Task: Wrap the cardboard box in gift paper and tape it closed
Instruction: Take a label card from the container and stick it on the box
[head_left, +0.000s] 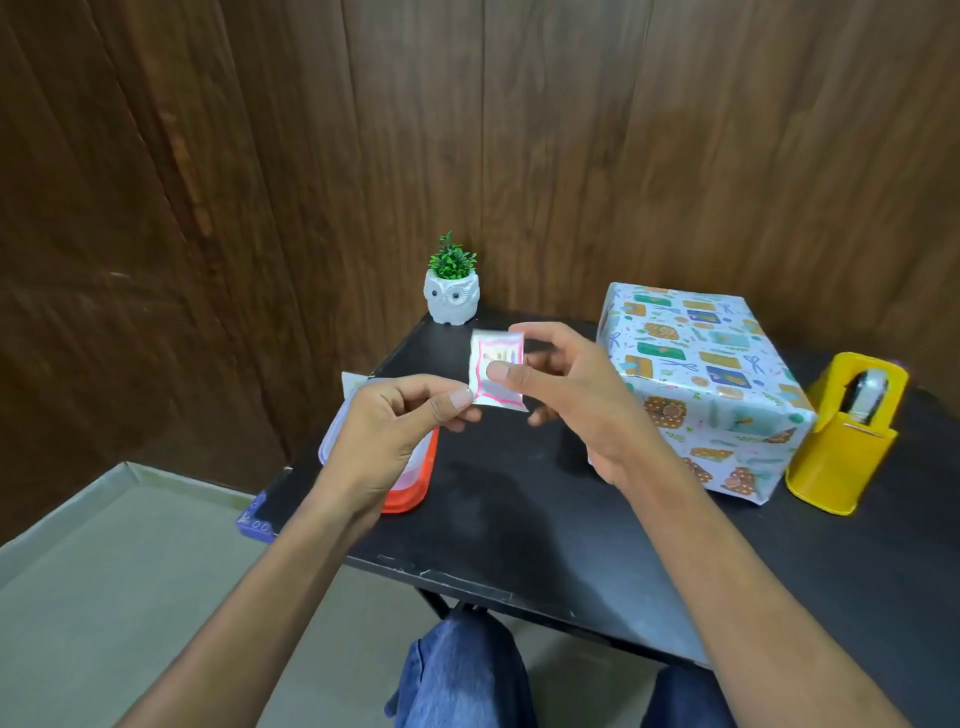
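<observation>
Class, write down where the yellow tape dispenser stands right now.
In the head view, the yellow tape dispenser stands on the black table's right side, immediately right of the gift-wrapped box.

One wide-angle camera on the person's head looks forward and down over the black table (519, 519) toward the wood-panelled wall (363, 130). It sits close, with the left hand (384, 431) and right hand (576, 400) mid-frame near the lens.

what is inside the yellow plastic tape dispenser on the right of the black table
A roll of greyish tape stands upright in the yellow plastic tape dispenser. Only its upper part shows; the dispenser's walls cover the rest.
</observation>
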